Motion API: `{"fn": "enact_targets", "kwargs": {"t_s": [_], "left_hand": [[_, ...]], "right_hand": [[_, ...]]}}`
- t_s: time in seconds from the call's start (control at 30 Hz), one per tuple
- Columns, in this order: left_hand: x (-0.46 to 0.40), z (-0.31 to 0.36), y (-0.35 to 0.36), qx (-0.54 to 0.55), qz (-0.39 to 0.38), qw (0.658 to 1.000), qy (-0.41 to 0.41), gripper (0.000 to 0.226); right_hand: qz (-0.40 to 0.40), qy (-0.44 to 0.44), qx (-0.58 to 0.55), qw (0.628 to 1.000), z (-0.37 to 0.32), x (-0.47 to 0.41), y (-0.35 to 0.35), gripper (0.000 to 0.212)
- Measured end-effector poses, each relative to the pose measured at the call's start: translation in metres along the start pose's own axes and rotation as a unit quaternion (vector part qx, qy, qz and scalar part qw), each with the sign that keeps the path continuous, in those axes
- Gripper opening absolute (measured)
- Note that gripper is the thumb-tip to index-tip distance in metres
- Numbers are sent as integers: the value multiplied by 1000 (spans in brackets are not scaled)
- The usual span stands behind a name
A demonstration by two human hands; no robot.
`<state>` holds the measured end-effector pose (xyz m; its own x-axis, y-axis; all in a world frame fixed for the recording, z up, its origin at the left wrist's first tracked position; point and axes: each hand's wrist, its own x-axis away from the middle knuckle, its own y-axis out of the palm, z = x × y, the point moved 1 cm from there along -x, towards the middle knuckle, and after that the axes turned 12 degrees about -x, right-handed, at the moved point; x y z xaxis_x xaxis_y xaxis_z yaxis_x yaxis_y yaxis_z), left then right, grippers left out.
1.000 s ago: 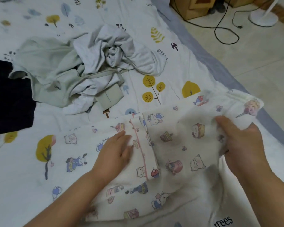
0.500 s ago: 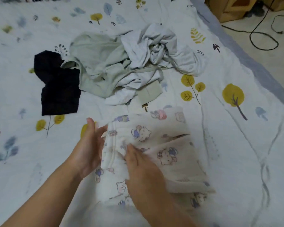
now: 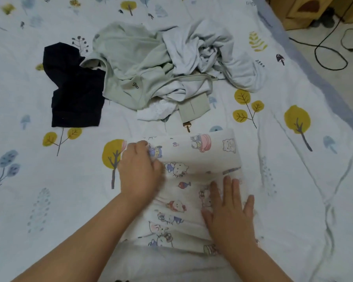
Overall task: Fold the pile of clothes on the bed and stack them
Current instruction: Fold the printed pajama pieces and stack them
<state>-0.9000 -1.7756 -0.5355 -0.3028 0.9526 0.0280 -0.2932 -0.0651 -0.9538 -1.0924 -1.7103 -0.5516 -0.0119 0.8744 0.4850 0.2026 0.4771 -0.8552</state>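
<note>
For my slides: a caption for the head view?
Both hands, left and right, press a folded cartoon-print garment flat on the bed.

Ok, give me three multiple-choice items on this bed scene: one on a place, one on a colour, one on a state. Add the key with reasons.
1. Where does the dark garment lie, measured from the unfolded pile?
A. left of it
B. right of it
C. on top of it

2. What colour is the garment with the small printed logo?
A. red
B. pale green
C. black

3. How does the right hand meet the cartoon-print garment?
A. pinches a corner
B. hangs above it
C. lies flat on it, fingers straight

Key: 1 A, it lies by the pile's left edge. 2 B, pale green fabric surrounds the logo. 3 C, the fingers are spread and pressed on the cloth.
</note>
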Motion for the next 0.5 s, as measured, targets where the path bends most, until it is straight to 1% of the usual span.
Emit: {"fn": "enact_targets", "kwargs": {"t_s": [0.03,0.07,0.1,0.13,0.17,0.2,0.23,0.3,0.37,0.43,0.5], "left_hand": [[1,9,3,-27,1,999,40,41],[0,18,6,-55,-8,996,72,39],[-2,26,9,-79,-17,992,99,37],[-5,34,13,-96,-22,988,123,36],[-8,43,16,-105,-24,983,146,34],[-13,54,19,-106,-26,979,170,32],[-18,65,22,-103,-28,975,194,31],[-28,92,29,-96,-43,965,239,33],[-37,117,38,-96,-70,958,259,38],[-46,136,47,-97,-104,959,246,41],[-57,148,54,-45,-143,965,214,37]], "right_hand": [[-13,-21,-1,1000,3,2,5,66],[-17,-43,-27,999,5,4,7,64],[-1,-62,-68,996,5,7,5,62],[39,-72,-112,990,8,9,0,60],[103,-69,-165,978,13,10,-6,56],[166,-49,-213,962,21,12,-11,51],[188,-11,-246,951,28,13,-15,49],[154,71,-295,940,38,15,-19,47],[109,122,-315,935,44,14,-16,46],[83,137,-318,935,47,11,-12,45],[65,143,-332,930,50,10,-8,46]]}}
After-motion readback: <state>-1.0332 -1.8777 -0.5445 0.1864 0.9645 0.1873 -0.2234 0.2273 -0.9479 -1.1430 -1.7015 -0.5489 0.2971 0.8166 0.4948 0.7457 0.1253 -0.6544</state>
